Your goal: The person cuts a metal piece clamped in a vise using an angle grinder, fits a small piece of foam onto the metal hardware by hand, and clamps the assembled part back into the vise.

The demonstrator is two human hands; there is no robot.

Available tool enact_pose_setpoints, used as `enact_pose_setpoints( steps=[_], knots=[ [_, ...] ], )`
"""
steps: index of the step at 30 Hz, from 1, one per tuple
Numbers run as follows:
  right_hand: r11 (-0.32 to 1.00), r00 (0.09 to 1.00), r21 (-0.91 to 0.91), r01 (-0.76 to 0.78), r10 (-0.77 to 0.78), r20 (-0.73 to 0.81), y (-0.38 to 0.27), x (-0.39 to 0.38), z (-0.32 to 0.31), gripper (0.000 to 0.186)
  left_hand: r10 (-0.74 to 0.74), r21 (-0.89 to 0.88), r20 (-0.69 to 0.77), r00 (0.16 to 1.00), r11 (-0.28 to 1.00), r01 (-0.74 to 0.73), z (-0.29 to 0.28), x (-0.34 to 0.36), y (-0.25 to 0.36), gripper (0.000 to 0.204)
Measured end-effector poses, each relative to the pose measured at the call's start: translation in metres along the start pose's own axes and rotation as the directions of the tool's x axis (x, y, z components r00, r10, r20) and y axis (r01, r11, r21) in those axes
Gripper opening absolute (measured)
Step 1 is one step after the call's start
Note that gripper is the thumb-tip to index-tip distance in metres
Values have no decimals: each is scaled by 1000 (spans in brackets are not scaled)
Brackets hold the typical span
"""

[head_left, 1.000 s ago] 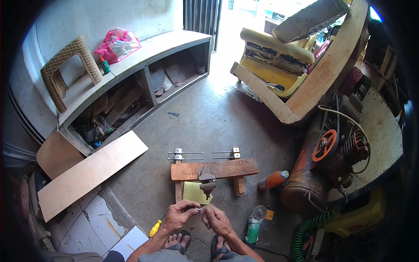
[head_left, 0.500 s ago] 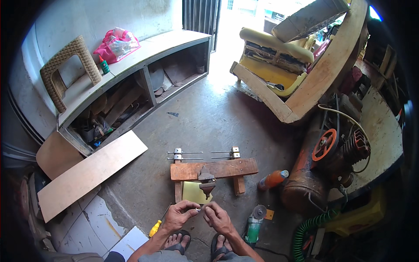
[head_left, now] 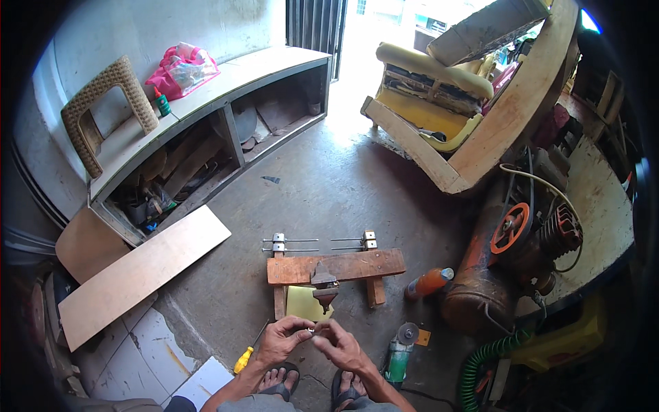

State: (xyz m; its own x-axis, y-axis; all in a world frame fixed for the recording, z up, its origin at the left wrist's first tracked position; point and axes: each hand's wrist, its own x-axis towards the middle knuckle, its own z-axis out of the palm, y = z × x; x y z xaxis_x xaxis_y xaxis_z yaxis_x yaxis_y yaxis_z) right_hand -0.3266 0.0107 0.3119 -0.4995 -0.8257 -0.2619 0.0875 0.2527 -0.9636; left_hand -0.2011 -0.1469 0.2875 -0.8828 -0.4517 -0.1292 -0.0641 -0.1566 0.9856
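Observation:
My left hand [head_left: 283, 340] pinches a small silvery piece [head_left: 311, 330] between thumb and fingertips. Its exact kind is too small to make out. From the other side my right hand [head_left: 341, 347] closes its bent fingers on the same piece. Just beyond the hands stands a low wooden bench [head_left: 364, 264] with a dark metal vise [head_left: 324, 280] at its middle. Silvery blocks with long bolts rest at its far left end [head_left: 278, 242] and far right end [head_left: 370, 240]. A yellow sheet [head_left: 300, 301] lies under the bench.
A yellow-handled screwdriver [head_left: 244, 359] lies left of my feet, a green angle grinder [head_left: 398, 360] right. Beyond it are an orange bottle [head_left: 425, 283] and a rusty air compressor [head_left: 480, 281]. A long board [head_left: 147, 278] leans at left by a low cabinet [head_left: 237, 134]; sofa framing [head_left: 419, 147] fills the far right.
My right hand has shifted slightly left, its fingers now reaching the small piece in my left hand. The left hand has stayed almost still.

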Motion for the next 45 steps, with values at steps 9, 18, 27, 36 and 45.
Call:
enact_pose_setpoints(
  steps=[9,18,27,36,45],
  knots=[
    [995,994,16,98,-97,-47,25,0,8,34,45,-12,41,998,999,-44,6,2,-5,20],
    [947,1000,322,-22,25,-7,39,9,29,28,30,-130,-75,997,991,-40,4,-2,-11,18],
    [941,991,315,-124,131,0,26,6,37,29,257,204,-84,963,950,-236,3,-3,-11,16],
    [939,984,331,-90,135,-114,32,9,10,32,-39,-253,-220,975,967,-18,2,6,-29,18],
    [978,995,190,79,-66,-77,20,3,17,36,-39,-593,-115,993,804,-37,10,2,-39,16]
  ],
)
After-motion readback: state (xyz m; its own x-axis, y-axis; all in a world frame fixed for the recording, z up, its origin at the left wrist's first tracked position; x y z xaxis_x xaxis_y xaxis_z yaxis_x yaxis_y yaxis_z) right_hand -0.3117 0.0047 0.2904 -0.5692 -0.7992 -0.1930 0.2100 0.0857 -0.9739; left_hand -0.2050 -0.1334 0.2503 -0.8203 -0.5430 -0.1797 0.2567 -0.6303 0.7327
